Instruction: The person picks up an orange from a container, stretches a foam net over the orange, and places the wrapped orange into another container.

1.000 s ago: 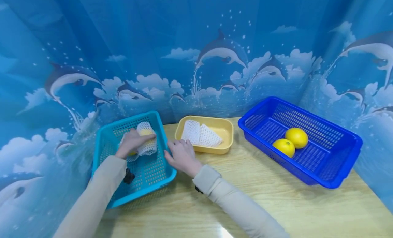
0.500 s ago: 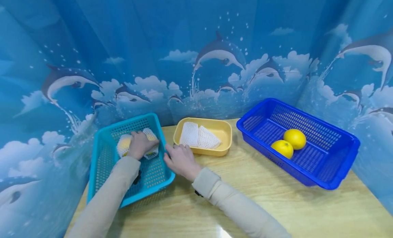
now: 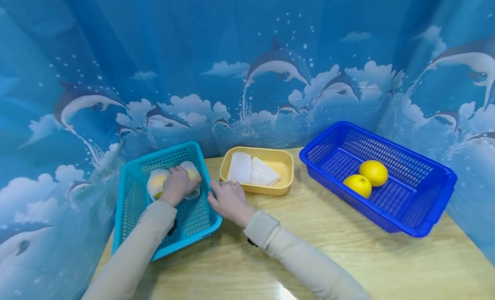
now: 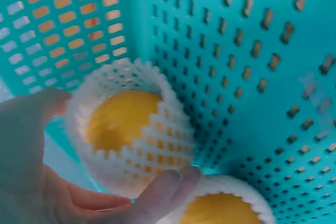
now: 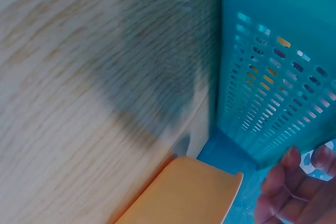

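Observation:
Inside the teal basket (image 3: 191,220), my left hand (image 3: 178,186) grips a yellow citrus fruit (image 4: 123,121) sleeved in a white foam net (image 4: 168,142). The thumb lies on one side of the net and the fingers on the other, in the left wrist view. Beside it sits a second foam-netted citrus fruit (image 3: 157,180). My right hand (image 3: 231,201) holds the basket's right rim, with thumb and index finger at the edge in the right wrist view. Part of the gripped fruit is hidden by my left hand in the head view.
A small yellow tray (image 3: 285,164) with white foam nets (image 3: 239,167) stands right of the teal basket. Farther right, a dark blue basket (image 3: 421,205) holds two bare yellow citrus fruits (image 3: 373,173). A dolphin-print curtain (image 3: 232,42) hangs behind the wooden table (image 3: 309,231).
My left hand has shifted right within the teal basket, from between the two netted fruits onto the right one, uncovering the left one. My right hand has stayed at the rim.

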A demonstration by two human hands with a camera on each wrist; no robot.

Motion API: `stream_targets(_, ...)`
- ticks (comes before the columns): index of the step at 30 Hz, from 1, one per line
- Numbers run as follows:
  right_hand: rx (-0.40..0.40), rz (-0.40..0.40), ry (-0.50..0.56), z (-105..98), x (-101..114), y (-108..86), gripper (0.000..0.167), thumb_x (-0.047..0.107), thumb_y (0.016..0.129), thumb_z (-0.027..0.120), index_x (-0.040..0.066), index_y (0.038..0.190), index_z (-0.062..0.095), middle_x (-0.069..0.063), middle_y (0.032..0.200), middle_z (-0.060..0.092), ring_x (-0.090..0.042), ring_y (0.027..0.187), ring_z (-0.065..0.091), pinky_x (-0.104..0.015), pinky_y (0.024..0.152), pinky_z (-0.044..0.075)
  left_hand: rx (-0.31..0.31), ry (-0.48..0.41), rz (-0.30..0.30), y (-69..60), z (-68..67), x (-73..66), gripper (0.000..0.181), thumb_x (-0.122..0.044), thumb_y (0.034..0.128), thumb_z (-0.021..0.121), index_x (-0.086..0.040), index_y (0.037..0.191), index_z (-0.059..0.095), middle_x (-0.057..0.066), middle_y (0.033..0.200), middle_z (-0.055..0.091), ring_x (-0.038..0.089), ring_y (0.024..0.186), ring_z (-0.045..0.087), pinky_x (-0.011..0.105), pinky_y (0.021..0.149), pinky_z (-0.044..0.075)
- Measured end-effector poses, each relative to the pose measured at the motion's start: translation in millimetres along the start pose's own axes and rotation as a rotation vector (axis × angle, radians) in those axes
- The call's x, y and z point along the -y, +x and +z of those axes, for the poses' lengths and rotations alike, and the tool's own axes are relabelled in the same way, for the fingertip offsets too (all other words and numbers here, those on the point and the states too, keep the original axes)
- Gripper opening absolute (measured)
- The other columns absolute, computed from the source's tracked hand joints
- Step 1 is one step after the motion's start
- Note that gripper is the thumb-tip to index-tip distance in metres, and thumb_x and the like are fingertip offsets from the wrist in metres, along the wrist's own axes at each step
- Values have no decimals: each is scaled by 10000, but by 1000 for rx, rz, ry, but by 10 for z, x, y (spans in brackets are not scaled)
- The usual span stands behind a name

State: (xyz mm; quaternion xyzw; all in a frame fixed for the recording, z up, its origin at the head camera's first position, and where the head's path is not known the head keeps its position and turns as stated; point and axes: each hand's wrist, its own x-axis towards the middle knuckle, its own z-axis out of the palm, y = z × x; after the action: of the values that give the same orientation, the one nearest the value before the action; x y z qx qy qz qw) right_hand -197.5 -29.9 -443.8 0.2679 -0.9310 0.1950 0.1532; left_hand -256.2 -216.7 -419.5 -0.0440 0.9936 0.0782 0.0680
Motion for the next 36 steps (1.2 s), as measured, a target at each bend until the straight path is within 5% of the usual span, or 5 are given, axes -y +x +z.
stream_targets(12, 74, -10, -29, -211, 11, 49, 294, 311, 984, 543, 182, 747, 427, 35, 563, 416, -170, 497, 427, -299, 487, 284, -14, 20, 53, -242, -215, -99, 672, -411, 994, 502, 177, 1309, 416, 405, 1172, 480, 490, 930, 580, 560, 654, 517)
stream_targets(21, 171, -20, 36, -419, -16, 77, 180, 312, 955, 599, 156, 870, 623, 40, 654, 579, -164, 604, 576, -318, 520, 406, 16, 61, 77, -442, -417, -195, 573, -391, 1005, 439, 77, 1330, 500, 320, 1111, 599, 475, 935, 608, 567, 650, 508)
stream_targets(29, 330, 41, 323, -775, -134, 26, 123, 281, 941, 627, 173, 882, 627, 52, 697, 582, -108, 634, 542, -274, 557, 445, 62, 50, 154, -852, -591, -365, 522, -379, 1011, 405, 47, 1252, 588, 286, 1102, 633, 478, 953, 620, 589, 693, 508)
stream_targets(36, 386, 45, 502, -1092, -245, -64, 138, 269, 970, 614, 139, 933, 639, 27, 737, 614, -97, 622, 543, -267, 584, 454, 23, 60, 218, -1250, -608, -513, 480, -387, 1010, 453, 9, 1215, 631, 266, 1000, 659, 442, 796, 642, 546, 602, 505)
